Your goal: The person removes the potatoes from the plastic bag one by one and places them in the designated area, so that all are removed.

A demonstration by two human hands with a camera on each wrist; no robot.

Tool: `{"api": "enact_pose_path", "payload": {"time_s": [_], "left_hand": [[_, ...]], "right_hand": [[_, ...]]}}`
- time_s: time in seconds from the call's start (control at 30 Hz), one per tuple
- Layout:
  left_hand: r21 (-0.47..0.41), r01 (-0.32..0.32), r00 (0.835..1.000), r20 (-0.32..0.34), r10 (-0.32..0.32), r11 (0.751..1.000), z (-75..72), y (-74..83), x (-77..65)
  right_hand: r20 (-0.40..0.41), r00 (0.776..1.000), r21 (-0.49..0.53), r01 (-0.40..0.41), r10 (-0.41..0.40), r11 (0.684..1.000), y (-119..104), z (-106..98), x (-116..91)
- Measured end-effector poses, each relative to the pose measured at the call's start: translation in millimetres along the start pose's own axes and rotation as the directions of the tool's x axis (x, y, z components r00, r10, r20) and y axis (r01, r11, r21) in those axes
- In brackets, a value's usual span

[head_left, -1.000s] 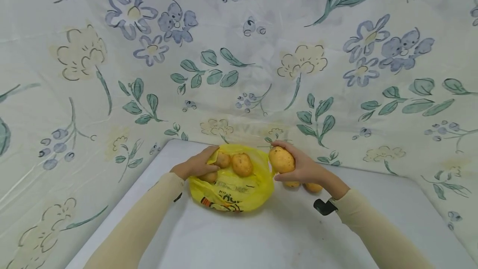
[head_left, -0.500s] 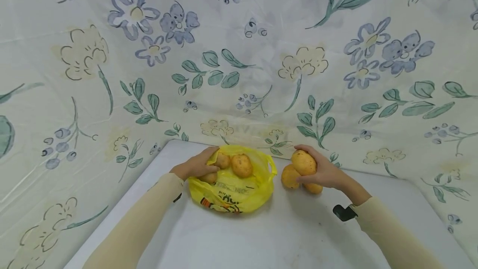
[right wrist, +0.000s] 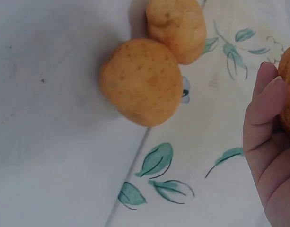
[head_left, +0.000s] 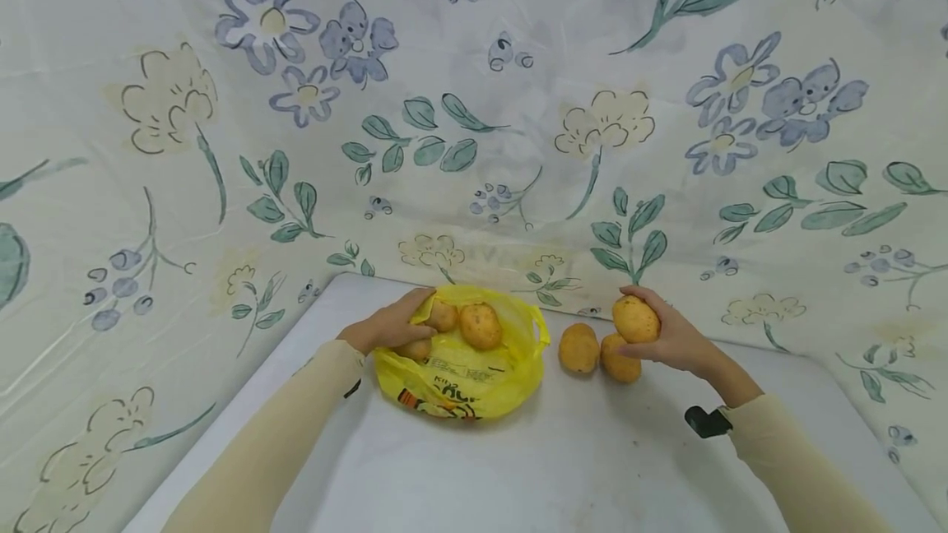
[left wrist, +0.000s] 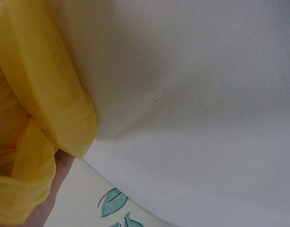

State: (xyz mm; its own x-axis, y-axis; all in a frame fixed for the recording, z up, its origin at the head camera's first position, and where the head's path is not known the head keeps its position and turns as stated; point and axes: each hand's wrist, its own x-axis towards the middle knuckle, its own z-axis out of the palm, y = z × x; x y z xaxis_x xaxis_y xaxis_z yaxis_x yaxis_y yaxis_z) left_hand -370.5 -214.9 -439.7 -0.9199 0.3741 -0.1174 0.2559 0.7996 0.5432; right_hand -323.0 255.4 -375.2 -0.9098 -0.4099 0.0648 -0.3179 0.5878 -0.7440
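My left hand (head_left: 390,327) holds the left edge of a yellow plastic bag (head_left: 511,389), thumb over the opening. The bag sits open on the white table, with a potato (head_left: 480,326) and other potatoes inside, partly covered by the hand and the plastic. Yellow film hides most of that hand in the left wrist view. My right hand (head_left: 677,344) grips a potato (head_left: 637,319), raised to the right of the bag. Just left of and below it, two more potatoes lie side by side on the table, a left one (head_left: 578,348) and a right one (head_left: 618,360).
The white table (head_left: 518,475) runs back to a floral-patterned cloth (head_left: 511,146) that stands behind and to the left. In the right wrist view, the table's far edge passes right beside the nearer potato (right wrist: 142,82).
Carrying its potato, my right hand has moved right, away from the bag's opening and past the left loose potato, uncovering it. The left hand and the bag stay put.
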Motion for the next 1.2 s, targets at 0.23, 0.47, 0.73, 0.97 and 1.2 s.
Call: {"api": "enact_pose_path", "payload": {"time_s": [0.23, 0.47, 0.73, 0.97, 1.2], "left_hand": [[-0.006, 0.015, 1.000, 0.005, -0.015, 1.000, -0.9, 3.1, 0.0], [0.001, 0.000, 1.000, 0.006, 0.000, 1.000, -1.7, 3.5, 0.7], [0.006, 0.007, 1.000, -0.001, -0.007, 1.000, -1.1, 2.8, -0.7], [-0.002, 0.008, 1.000, -0.005, -0.008, 1.000, -0.6, 1.3, -0.9], [0.000, 0.015, 1.000, -0.001, -0.015, 1.000, -0.3, 1.6, -0.7]], "right_hand": [[-0.023, 0.996, 0.012, -0.084, 0.084, 0.996, 12, -4, -5], [-0.029, 0.987, 0.002, -0.161, 0.161, 0.987, 20, -5, -9], [-0.043, 0.978, -0.008, -0.206, 0.205, 0.979, 37, -8, -13], [-0.034, 0.969, 0.009, -0.244, 0.244, 0.970, 50, -9, -15], [-0.044, 0.964, 0.009, -0.263, 0.263, 0.965, 63, -8, -18]]}}
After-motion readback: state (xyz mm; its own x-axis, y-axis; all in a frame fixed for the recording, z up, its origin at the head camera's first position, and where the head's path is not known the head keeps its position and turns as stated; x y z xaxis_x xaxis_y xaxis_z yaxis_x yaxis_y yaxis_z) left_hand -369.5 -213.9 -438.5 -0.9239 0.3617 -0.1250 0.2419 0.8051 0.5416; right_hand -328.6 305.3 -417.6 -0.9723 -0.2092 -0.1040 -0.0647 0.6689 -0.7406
